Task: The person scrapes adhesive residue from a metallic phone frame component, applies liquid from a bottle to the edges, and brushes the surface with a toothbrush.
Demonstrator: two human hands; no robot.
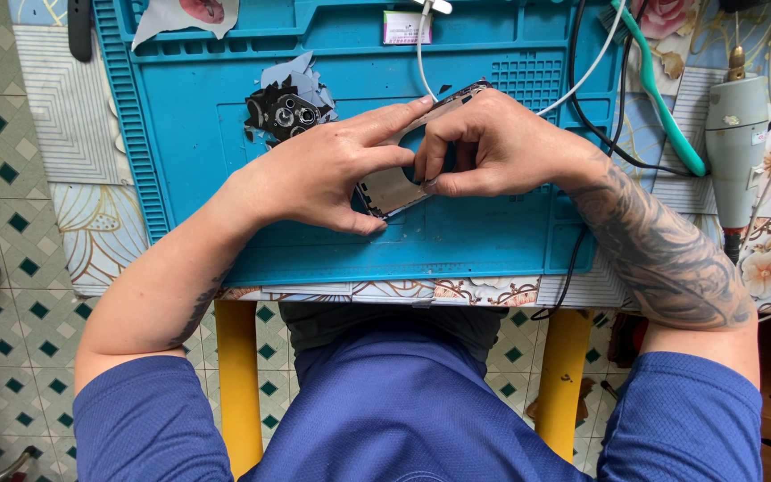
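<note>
Both hands grip an opened phone body (392, 185), a flat metal frame held tilted over the blue work mat (457, 241). My left hand (319, 170) holds its left side, index finger stretched along the top edge and thumb at the lower corner. My right hand (493, 147) curls over its right side, fingertips pressed onto the inner surface. A white cable (421, 54) runs from the phone's upper end to the back of the mat. Most of the phone is hidden under my fingers.
A black camera module (283, 112) lies on torn grey film at the mat's upper left. A teal-handled tool (662, 98) and a grey rotary tool (732, 143) lie to the right, with black cables (600, 125). A small white box (406, 27) sits at the back.
</note>
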